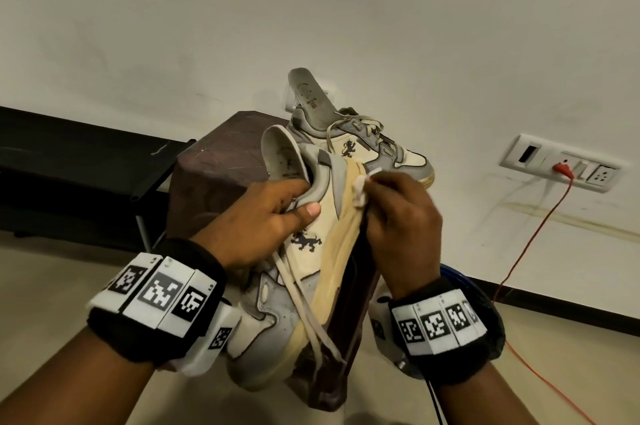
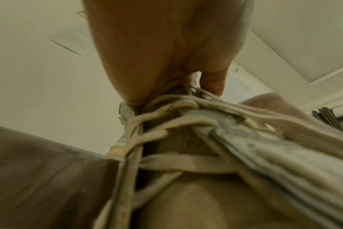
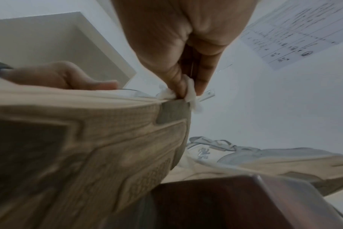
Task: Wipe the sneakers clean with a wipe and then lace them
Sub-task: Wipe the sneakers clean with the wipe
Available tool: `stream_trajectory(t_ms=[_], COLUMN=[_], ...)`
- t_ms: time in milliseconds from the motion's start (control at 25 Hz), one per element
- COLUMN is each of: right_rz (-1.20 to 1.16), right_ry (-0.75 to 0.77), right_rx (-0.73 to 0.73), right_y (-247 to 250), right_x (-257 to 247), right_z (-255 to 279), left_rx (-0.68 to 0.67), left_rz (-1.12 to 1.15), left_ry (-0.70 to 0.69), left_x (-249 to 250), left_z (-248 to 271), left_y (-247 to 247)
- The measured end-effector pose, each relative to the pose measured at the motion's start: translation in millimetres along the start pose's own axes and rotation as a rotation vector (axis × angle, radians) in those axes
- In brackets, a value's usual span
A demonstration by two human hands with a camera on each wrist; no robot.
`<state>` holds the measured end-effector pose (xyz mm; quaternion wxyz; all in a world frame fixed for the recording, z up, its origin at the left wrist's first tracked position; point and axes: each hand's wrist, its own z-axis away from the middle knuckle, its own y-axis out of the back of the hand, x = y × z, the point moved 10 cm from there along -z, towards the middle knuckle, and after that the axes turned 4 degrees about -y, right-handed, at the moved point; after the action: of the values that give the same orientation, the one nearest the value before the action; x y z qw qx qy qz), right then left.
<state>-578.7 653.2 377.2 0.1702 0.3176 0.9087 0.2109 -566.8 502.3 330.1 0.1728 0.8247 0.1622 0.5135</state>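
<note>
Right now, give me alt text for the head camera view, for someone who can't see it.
The left hand grips a cream-and-grey sneaker at the heel while the right hand presses a white wipe against its sole edge. A second sneaker sits behind on a dark brown stool.

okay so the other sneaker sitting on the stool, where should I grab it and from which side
Probably by the heel collar of the second sneaker, coming from above at its rear. It stands upright on the stool with its toe pointing right, and its insole sticks up out of the opening, so fingers could hook over the collar rim beside it. The loose laces are best avoided.
</note>
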Motion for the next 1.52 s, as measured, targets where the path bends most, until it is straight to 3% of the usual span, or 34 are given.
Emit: stream_trajectory(t_ms=[120, 360, 480, 640, 720, 840, 920, 1000, 1120, 1240, 1320, 1440, 1520], right_rz=[-0.054, -0.148, -0.094, -0.107, -0.163, -0.217, -0.229, -0.203, -0.162, -0.201, -0.209, -0.221, -0.187], right_ry=[-0.028, 0.228, 0.178, -0.044, -0.074, 0.067, 0.141, 0.126, -0.036, -0.142, -0.052, 0.153, 0.220], right_rx=[-0.060, -0.303, -0.219, -0.043, -0.074, -0.253, -0.293, -0.216, -0.068, -0.048, -0.109, -0.315, -0.342], right_y=[1, -11, -14, 3, 7, -5, -11, -9, -3, 0, 1, -11, -21], right_x=[8, -41, -37, -6, -6, -44, -64, -62, -29, -10, -24, -62, -73], right_z=[-5, 35, 42, 10, 3, 19, 35, 32, 5, -11, -8, 14, 27], left_rx=[0.023, 0.150, 0.083, -0.050, -0.017, 0.103, 0.099, 0.039, -0.105, -0.183, -0.123, 0.010, 0.004], left_rz=[-0.098, 0.033, 0.060, 0.026, 0.007, 0.005, 0.026, 0.048, 0.125, -0.019, -0.065, -0.001, 0.059], left_ry=[-0.025, 0.057, 0.079, 0.074, 0.036, 0.040, 0.053, 0.066, 0.118, 0.078, 0.074, 0.048, 0.060], left_x=[6, -3, -2, 9, 14, 8, 4, 1, -1, 9, 12, 17, 15], left_z=[1, 5, 5, 6, 5, 5, 6, 8, 13, 14, 11, 9, 10], left_y=[-2, 24, 18, -8, -9, 9, 12, 8, -10, -21, -13, 10, 18])
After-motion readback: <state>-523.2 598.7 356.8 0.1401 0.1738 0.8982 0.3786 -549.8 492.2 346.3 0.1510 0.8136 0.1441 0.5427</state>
